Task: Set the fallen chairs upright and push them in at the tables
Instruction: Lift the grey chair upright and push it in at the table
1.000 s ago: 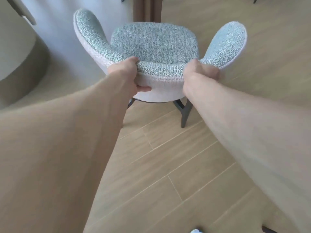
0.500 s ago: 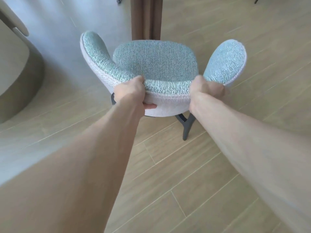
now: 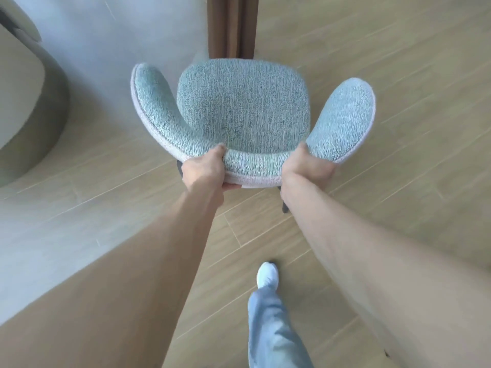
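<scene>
A teal upholstered armchair with a pale outer shell stands upright on the wood floor, seen from above and behind. My left hand grips the top of its backrest left of centre, thumb under the rim. My right hand grips the backrest right of centre, fingers curled over the edge. Only a bit of one dark leg shows below the seat. Just beyond the chair's front edge rises a brown wooden table leg.
A grey rug covers the floor at left, with a rounded olive-grey piece of furniture on it. My leg in light jeans and a white shoe steps on the floorboards behind the chair.
The chair has come lower and nearer in view, its front now right at the brown post. My foot has stepped into view. Both hands keep their grip on the backrest.
</scene>
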The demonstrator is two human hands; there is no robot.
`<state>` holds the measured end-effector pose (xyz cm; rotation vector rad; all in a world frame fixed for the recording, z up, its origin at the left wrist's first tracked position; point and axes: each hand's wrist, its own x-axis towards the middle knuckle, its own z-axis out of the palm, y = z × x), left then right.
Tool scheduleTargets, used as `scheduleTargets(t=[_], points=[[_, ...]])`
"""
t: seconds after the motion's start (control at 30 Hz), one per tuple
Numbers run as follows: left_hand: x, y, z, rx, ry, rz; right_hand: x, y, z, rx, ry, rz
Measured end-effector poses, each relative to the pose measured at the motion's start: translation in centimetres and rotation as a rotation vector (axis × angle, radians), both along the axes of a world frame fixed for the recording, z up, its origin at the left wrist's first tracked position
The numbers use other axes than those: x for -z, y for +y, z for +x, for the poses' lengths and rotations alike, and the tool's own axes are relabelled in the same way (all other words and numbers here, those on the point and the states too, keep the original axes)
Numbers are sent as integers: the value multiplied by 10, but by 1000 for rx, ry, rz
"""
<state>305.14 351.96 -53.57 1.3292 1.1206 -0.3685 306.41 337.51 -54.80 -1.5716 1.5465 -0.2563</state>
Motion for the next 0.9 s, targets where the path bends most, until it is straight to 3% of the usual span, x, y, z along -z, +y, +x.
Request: scheduleTargets(t=[0.2,0.33,0.43,0.63,0.9], points=[[-23,7,-9,188,108,-13,-18,-9,-18,-220,87,164],[-54,25,-5,331,177,156,-57,-32,-22,-409,254,488],[-88,33,15,365,85,221,-92,-48,-14,-398,311,703],[-150,41,93,549,-197,36,-148,-52,26,-355,113,679],[-163,31,164,673,-303,-179,-187,-25,88,-433,-178,743]])
